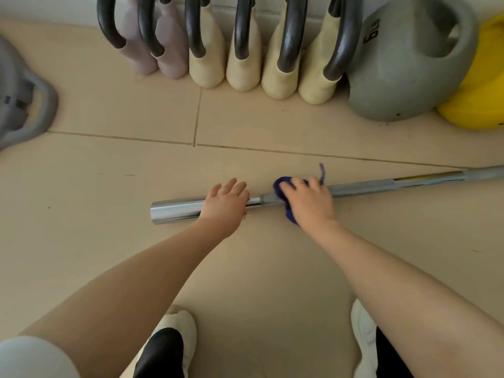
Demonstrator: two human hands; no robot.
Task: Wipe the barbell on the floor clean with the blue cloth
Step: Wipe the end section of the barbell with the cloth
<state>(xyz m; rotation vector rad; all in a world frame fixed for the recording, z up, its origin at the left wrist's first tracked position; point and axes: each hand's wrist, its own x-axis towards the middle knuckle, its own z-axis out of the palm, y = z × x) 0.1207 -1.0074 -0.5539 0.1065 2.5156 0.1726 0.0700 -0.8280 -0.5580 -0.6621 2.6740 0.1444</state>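
Glossy metal barbell [177,210], blue cloth [281,186]

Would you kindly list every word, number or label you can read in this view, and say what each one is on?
"6LB", reading sideways in dark raised characters on the grey kettlebell at the wall.
The barbell shows a yellowish strip toward its right end; any print on it is too blurred to read.
No other readable text appears on the remaining weights, the blue cloth or the floor.

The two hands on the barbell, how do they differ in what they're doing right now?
The left hand lies bare on the barbell near its shiny end, fingers straight; the right hand presses the blue cloth onto the bar further along. The left holds nothing; the right covers the cloth, fingers bent over it. Both rest on the same bar, palms down.
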